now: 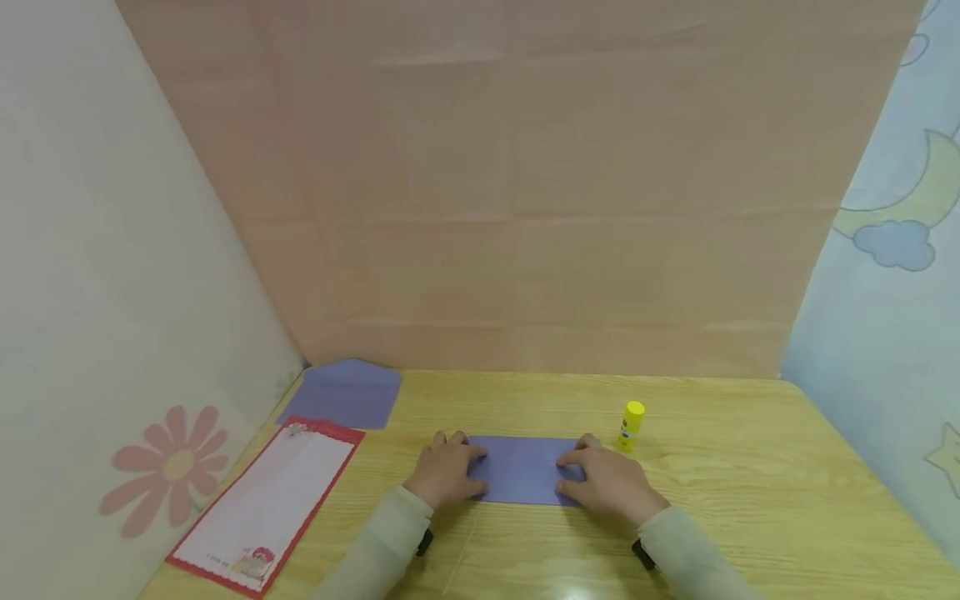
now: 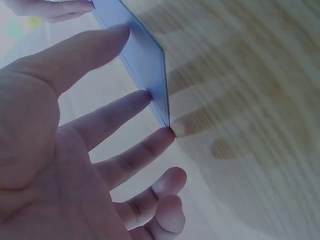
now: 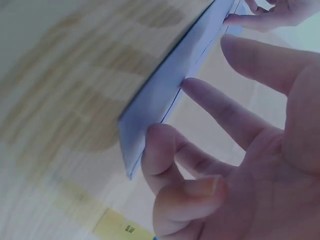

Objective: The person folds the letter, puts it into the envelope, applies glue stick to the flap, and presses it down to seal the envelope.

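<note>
A closed purple envelope (image 1: 521, 471) lies flat on the wooden table, its long side running left to right. My left hand (image 1: 446, 472) rests on its left end; in the left wrist view the thumb is over its face and two fingertips touch the edge (image 2: 150, 80). At the right end my right hand (image 1: 611, 482) touches the envelope with spread fingers. In the right wrist view, fingertips of that hand meet the envelope's edge (image 3: 160, 100). A yellow glue stick (image 1: 632, 427) stands upright just beyond my right hand.
Another purple envelope (image 1: 348, 396), its pointed flap facing away, lies at the back left. In front of it is a red-bordered white sheet (image 1: 270, 504). Brown paper (image 1: 517, 208) covers the back wall, and walls flank the table (image 1: 750, 483) on both sides.
</note>
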{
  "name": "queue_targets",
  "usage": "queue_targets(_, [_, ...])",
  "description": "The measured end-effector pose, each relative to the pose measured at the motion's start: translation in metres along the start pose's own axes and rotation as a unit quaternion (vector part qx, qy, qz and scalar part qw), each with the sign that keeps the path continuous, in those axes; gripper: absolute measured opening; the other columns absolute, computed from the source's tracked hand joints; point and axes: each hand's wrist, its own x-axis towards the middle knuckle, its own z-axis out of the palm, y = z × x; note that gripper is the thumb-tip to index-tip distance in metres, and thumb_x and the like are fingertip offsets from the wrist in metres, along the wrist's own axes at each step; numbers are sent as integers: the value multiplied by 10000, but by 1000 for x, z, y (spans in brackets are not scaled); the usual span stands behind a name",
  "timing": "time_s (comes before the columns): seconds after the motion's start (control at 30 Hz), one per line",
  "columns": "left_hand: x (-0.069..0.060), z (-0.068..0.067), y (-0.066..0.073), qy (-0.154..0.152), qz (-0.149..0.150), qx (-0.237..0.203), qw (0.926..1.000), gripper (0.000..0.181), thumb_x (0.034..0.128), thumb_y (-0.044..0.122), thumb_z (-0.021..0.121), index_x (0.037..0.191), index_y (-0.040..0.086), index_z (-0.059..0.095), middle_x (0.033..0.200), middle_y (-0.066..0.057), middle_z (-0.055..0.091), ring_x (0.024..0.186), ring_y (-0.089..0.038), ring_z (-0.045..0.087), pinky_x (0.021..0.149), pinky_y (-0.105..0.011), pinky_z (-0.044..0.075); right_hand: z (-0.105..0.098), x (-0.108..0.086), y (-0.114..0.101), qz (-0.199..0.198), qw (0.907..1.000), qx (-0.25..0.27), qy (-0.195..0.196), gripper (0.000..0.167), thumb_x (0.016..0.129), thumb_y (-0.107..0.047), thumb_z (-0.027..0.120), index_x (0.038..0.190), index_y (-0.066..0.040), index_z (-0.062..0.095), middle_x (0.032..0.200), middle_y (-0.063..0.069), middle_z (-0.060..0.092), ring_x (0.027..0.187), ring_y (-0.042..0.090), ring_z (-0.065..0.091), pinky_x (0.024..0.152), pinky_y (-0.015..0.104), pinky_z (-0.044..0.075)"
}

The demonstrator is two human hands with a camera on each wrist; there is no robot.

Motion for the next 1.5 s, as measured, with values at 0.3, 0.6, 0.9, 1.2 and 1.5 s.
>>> queue_targets(0.3, [4,-4,-1,-9,101,-346,9994,486,745,339,876,1167,144,736,1110,-95,583,952,-271,449,748,-456,459,-1,1,5,134,9991,-313,237,388,789,-313,823,1114,-138,703,1147,21,627,921,184,633,595,400,514])
queue_targets(0.6, [12,2,18,-251,459,-199,9984,522,713,197,844,1220,187,719,1251,-67,588,1011,-251,473,790,-396,474,4,5,-9,-181,9981,-491,322,416,794,-325,823,1148,-122,742,1116,81,589,723,158,545,498,323,447])
queue_targets(0.9, [17,12,44,-392,597,252,9971,546,732,357,847,1251,262,709,1201,18,595,1070,-231,508,859,-437,497,6,4,-14,-286,9987,-410,114,437,817,-334,816,1218,-180,730,1132,25,575,773,141,547,571,331,463])
queue_targets(1.2, [5,9,9,0,240,158,9996,689,651,527,891,1227,188,722,1214,-48,605,1007,-257,501,786,-447,498,0,-3,-4,7,9980,-604,180,403,808,-329,810,1172,-169,742,1152,10,606,835,153,623,532,332,459])
queue_targets(1.5, [1,-6,-2,-11,202,-192,9996,703,645,447,927,1220,107,711,1224,-103,602,1028,-284,507,829,-426,511,-8,3,6,378,9970,-657,128,508,770,-369,825,1125,-27,704,1166,78,631,849,196,639,575,410,509])
